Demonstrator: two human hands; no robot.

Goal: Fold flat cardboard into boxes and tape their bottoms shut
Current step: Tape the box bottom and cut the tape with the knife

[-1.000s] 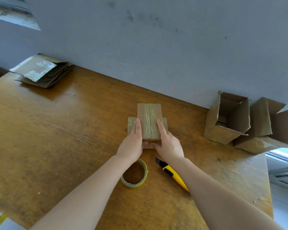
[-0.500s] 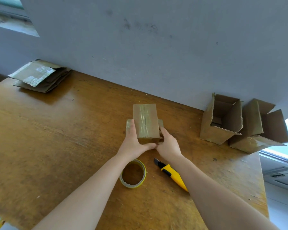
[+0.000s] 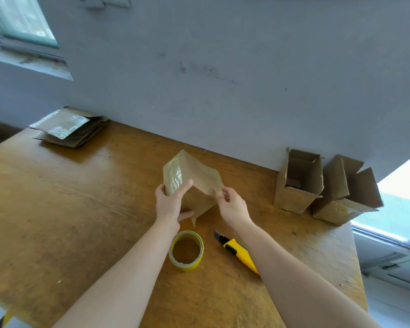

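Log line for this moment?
left hand: grips small brown cardboard box, taped end | right hand: pinches box edge | box: tilted | yellow tape roll, yellow-handled utility knife: on wooden table

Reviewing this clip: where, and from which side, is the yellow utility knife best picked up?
Probably grip the utility knife by its yellow handle, coming from above on the side of the right hand. It lies flat on the table, blade end toward the box, handle end nearest the right forearm.
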